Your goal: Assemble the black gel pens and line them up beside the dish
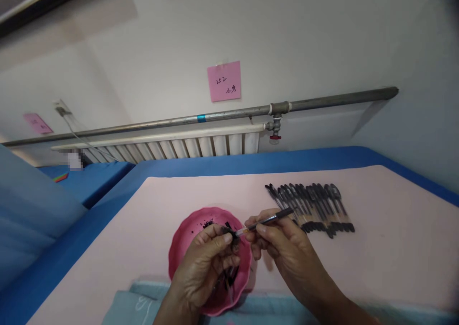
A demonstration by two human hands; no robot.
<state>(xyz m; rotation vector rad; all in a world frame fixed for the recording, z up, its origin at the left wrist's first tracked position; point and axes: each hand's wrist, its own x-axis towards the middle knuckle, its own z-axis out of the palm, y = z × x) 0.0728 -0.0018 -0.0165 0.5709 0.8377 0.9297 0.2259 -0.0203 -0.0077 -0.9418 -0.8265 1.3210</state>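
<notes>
My right hand (276, 234) is closed on a gel pen (274, 218), gripping its clear barrel. The pen slants up to the right, over the pink bowl (176, 248) and the table. At its lower left end, my left hand (206, 253) pinches a small black part between thumb and fingertips; whether this is joined to the pen is hidden by the fingers. Black bits and several pen parts (229, 282) lie in the bowl under my left hand. To the right, a row of similar black-ended pens (311, 200) lies side by side.
A pale pink sheet (387, 248) covers the blue-edged table (322, 157). Folded light blue cloth (138, 298) lies at the near edge. Behind the table are a radiator (201, 145), a metal pipe (154, 124) and a wall with a pink note (224, 82).
</notes>
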